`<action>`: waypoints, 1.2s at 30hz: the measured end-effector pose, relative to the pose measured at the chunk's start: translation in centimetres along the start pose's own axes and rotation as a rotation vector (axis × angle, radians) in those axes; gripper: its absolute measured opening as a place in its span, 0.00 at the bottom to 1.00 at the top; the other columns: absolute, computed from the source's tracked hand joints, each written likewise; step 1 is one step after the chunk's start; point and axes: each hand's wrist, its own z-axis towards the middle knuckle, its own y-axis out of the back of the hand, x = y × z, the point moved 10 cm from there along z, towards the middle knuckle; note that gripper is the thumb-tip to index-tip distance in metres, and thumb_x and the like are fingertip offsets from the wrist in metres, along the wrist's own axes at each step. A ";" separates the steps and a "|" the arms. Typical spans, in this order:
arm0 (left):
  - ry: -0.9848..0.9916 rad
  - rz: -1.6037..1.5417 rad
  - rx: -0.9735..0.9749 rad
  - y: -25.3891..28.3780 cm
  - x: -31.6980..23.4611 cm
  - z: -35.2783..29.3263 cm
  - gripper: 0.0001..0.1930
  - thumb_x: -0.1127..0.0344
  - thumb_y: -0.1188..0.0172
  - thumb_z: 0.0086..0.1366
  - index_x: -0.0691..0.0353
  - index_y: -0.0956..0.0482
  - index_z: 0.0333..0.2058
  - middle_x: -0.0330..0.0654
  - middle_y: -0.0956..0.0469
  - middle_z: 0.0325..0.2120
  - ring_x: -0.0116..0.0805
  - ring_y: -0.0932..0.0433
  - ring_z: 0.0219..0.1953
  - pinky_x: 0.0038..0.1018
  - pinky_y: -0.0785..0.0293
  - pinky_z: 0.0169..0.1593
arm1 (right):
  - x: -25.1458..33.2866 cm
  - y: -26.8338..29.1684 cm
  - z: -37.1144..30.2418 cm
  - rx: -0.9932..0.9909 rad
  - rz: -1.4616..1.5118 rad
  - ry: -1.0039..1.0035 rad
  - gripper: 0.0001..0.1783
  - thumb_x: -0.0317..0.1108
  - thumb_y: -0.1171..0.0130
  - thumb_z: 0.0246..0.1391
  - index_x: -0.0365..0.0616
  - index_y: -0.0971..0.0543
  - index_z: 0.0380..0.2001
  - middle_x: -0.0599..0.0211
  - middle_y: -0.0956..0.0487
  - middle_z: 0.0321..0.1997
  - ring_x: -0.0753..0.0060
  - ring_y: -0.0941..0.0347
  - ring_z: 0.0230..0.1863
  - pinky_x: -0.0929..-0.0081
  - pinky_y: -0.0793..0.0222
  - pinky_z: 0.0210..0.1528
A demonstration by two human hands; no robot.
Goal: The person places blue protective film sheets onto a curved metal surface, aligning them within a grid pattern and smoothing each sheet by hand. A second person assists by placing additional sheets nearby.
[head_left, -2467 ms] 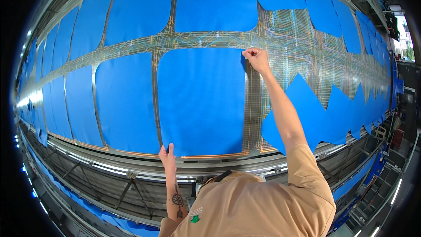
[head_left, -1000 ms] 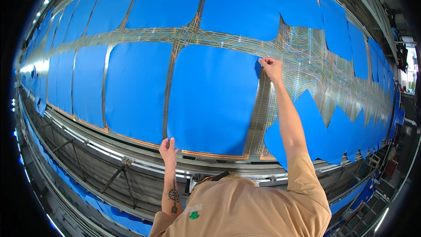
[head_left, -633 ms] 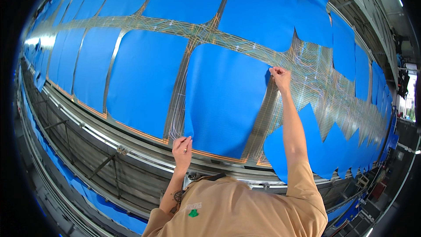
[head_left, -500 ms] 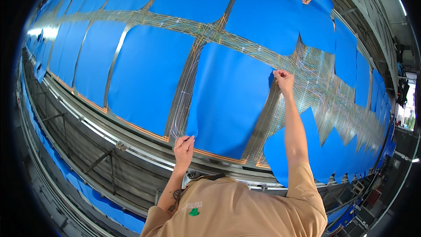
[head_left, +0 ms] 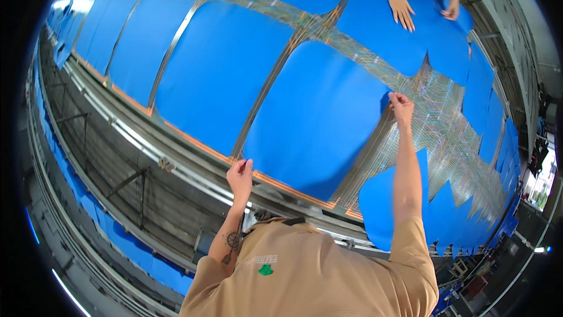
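Observation:
A blue rounded-corner sheet point(head_left: 316, 120) lies over the patterned tabletop point(head_left: 434, 117) in front of me, its right side lifted and casting a shadow. My left hand point(head_left: 240, 178) is closed in a pinch at the sheet's near left corner, by the table's front edge. With my right arm stretched out, my right hand point(head_left: 402, 107) pinches the far right corner and holds it up a little. Another blue sheet point(head_left: 226, 70) lies flat to the left, a narrow dark strip between the two.
Across the table a co-worker's hand point(head_left: 401, 9) rests flat on a far blue sheet point(head_left: 375, 29), the other hand point(head_left: 451, 7) near its edge. Jagged-edged blue pieces point(head_left: 448, 211) lie at the right. A metal rail point(head_left: 135, 147) runs along the table's front.
The held sheet has shifted left, and the gap to the sheet beside it has narrowed. Its near left edge, curled before, now lies flatter. The whole view has swung slightly.

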 end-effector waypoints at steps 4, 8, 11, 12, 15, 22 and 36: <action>0.081 -0.034 -0.044 -0.1 -2.1 -0.3 0.14 0.64 0.30 0.67 0.74 0.15 0.38 0.35 0.22 0.22 0.20 0.27 0.24 0.22 0.30 0.29 | -0.1 0.0 -0.1 -0.018 -0.003 -0.041 0.14 0.39 0.26 0.57 0.38 0.13 0.36 0.74 0.19 0.26 0.86 0.27 0.24 0.84 0.34 0.27; -0.225 0.133 -0.120 -0.7 -6.5 -2.1 0.09 0.69 0.27 0.63 0.69 0.14 0.36 0.39 0.20 0.27 0.24 0.25 0.24 0.25 0.29 0.29 | 0.2 -0.1 -0.1 -0.010 -0.038 -0.044 0.15 0.40 0.26 0.57 0.37 0.14 0.38 0.74 0.18 0.27 0.85 0.26 0.24 0.84 0.32 0.28; -0.376 0.165 -0.030 -2.6 -8.9 -3.3 0.08 0.70 0.26 0.61 0.67 0.13 0.36 0.43 0.18 0.29 0.27 0.23 0.25 0.24 0.28 0.29 | 0.0 -0.1 0.1 -0.006 -0.055 -0.046 0.17 0.41 0.26 0.58 0.37 0.13 0.39 0.73 0.18 0.27 0.85 0.26 0.25 0.83 0.31 0.29; -0.348 0.172 -0.079 -2.0 -8.5 -3.2 0.08 0.69 0.26 0.62 0.68 0.13 0.36 0.42 0.18 0.28 0.26 0.24 0.24 0.24 0.29 0.28 | -0.1 -0.2 0.1 -0.010 -0.064 -0.047 0.17 0.41 0.26 0.58 0.37 0.13 0.39 0.73 0.18 0.27 0.84 0.25 0.25 0.83 0.31 0.29; -0.162 0.104 -0.170 -0.4 -4.3 -1.5 0.10 0.67 0.28 0.64 0.70 0.13 0.37 0.38 0.19 0.23 0.22 0.26 0.23 0.23 0.30 0.28 | -0.6 0.2 0.5 0.002 -0.069 -0.045 0.18 0.43 0.26 0.58 0.38 0.13 0.40 0.72 0.17 0.28 0.84 0.24 0.26 0.82 0.29 0.30; -0.007 0.026 -0.148 0.3 -3.3 -0.5 0.10 0.66 0.28 0.65 0.70 0.14 0.36 0.39 0.18 0.23 0.22 0.23 0.25 0.23 0.26 0.31 | -0.6 0.1 0.5 0.005 -0.053 -0.026 0.17 0.43 0.27 0.59 0.38 0.13 0.38 0.71 0.18 0.28 0.83 0.25 0.26 0.81 0.30 0.29; 0.099 -0.048 -0.017 -0.6 -1.0 -1.7 0.14 0.64 0.34 0.71 0.73 0.16 0.37 0.38 0.20 0.21 0.21 0.24 0.23 0.22 0.26 0.29 | 0.1 0.0 0.4 0.132 -0.224 0.024 0.19 0.46 0.27 0.58 0.37 0.14 0.32 0.74 0.22 0.25 0.84 0.30 0.25 0.80 0.35 0.30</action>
